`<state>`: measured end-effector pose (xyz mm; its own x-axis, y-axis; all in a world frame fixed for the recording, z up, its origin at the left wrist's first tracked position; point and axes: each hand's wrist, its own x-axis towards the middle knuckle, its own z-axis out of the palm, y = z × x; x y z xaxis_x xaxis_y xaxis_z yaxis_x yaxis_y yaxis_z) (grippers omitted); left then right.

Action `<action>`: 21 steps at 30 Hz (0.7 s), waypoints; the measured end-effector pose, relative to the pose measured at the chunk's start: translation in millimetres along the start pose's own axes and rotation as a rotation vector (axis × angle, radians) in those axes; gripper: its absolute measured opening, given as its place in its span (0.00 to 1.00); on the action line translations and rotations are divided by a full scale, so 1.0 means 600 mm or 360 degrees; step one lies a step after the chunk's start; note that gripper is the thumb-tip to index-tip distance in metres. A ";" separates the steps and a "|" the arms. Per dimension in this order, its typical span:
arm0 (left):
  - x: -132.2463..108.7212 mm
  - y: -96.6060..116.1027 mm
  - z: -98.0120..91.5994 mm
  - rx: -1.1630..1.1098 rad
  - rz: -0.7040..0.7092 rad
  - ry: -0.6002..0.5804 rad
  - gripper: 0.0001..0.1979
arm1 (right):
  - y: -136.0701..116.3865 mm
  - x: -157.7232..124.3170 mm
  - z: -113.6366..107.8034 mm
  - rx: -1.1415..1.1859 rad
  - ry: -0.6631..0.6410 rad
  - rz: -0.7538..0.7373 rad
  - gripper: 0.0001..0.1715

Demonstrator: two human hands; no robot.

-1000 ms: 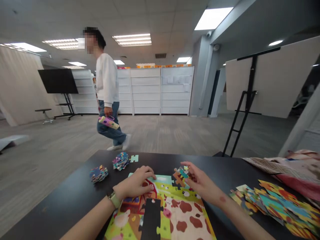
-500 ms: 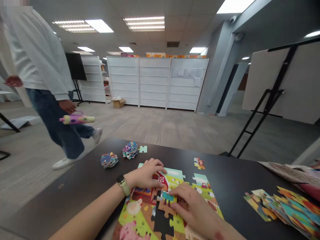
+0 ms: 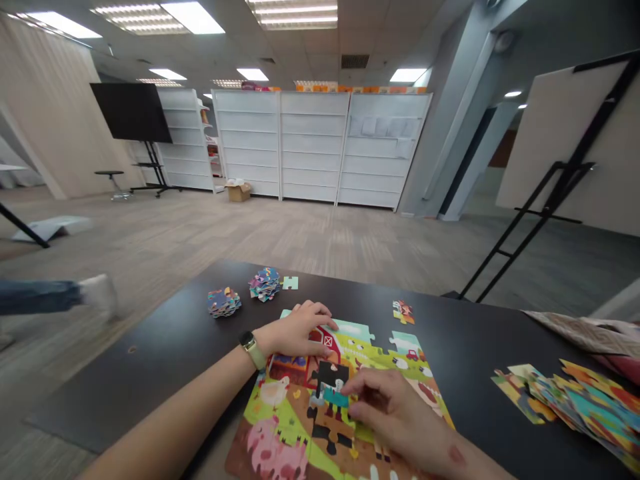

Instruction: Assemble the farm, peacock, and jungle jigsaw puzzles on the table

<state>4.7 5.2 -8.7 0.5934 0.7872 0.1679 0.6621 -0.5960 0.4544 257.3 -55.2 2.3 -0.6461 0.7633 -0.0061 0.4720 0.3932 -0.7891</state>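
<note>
- Right grip is curling over a teal jigsaw piece, fingertips touching it; whether it is pinching stays hidden.
- Left grip is resting spread on the farm-scene jigsaw puzzle, just beside its red barn.
- Dark gaps are showing just left of the right grip.
- Two stacks of pieces are lying beyond the left grip, and a fanned pile is lying right of the right grip, both on the black counter.
</note>
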 end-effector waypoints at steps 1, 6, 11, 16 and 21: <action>0.000 0.000 0.000 -0.0001 0.0004 0.0001 0.21 | 0.002 0.000 0.001 0.0040 0.0000 0.0032 0.07; 0.001 0.001 -0.001 -0.0003 0.0009 0.0001 0.21 | 0.005 -0.002 0.008 0.0233 0.0010 0.0039 0.07; 0.001 0.002 -0.002 0.0008 0.0017 0.0011 0.21 | 0.004 -0.003 0.012 0.0037 -0.0008 0.0017 0.05; 0.001 0.004 -0.002 0.0055 0.0028 0.0035 0.22 | 0.001 -0.005 0.016 -0.0222 0.0040 0.0016 0.06; 0.005 -0.025 -0.003 0.0182 -0.0167 0.0293 0.18 | -0.004 -0.007 0.013 -0.0303 0.0042 -0.0140 0.08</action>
<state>-4.2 16.7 -13.7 0.4321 0.8550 0.2867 0.7695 -0.5154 0.3772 254.1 -63.7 -0.6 -0.6752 0.7337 0.0758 0.5207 0.5469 -0.6556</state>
